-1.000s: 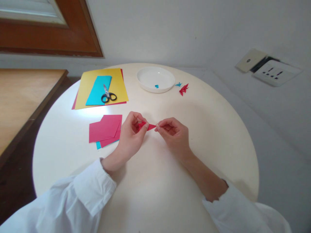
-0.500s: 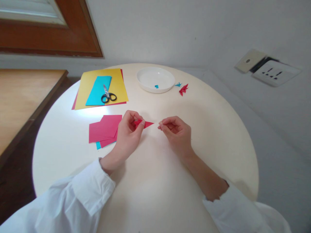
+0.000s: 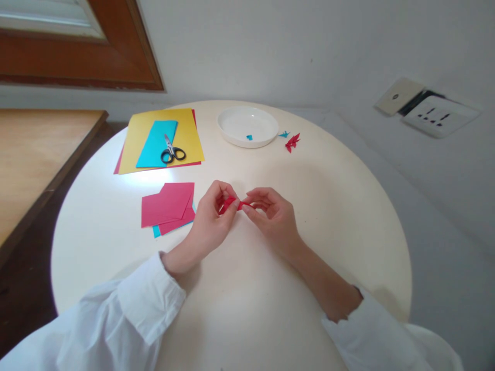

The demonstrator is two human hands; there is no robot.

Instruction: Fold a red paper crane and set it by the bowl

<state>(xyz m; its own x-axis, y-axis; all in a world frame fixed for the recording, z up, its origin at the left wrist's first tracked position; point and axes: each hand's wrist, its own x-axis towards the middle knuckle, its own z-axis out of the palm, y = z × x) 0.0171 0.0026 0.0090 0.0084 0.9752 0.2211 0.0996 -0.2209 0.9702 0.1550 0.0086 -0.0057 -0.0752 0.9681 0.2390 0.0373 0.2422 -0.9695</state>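
Over the middle of a round cream table [image 3: 247, 309], my left hand [image 3: 211, 221] and my right hand [image 3: 270, 214] meet, both pinching a small folded red paper piece [image 3: 231, 204]. Fingertips of both hands are closed on it, and most of the paper is hidden between them. Left of my left hand lies a stack of pink and blue paper squares [image 3: 167, 207].
At the back left lie yellow sheets [image 3: 189, 136] with a blue strip [image 3: 154, 144] and black-handled scissors [image 3: 172, 152] on top. A white dish [image 3: 248, 126] holds a blue scrap; small blue and red folded figures [image 3: 292, 141] sit to its right. A wooden surface [image 3: 34, 154] stands left.
Half a second ago my right hand was apart from the red paper, which only my left hand held. Now my right hand has moved left and pinches it again.
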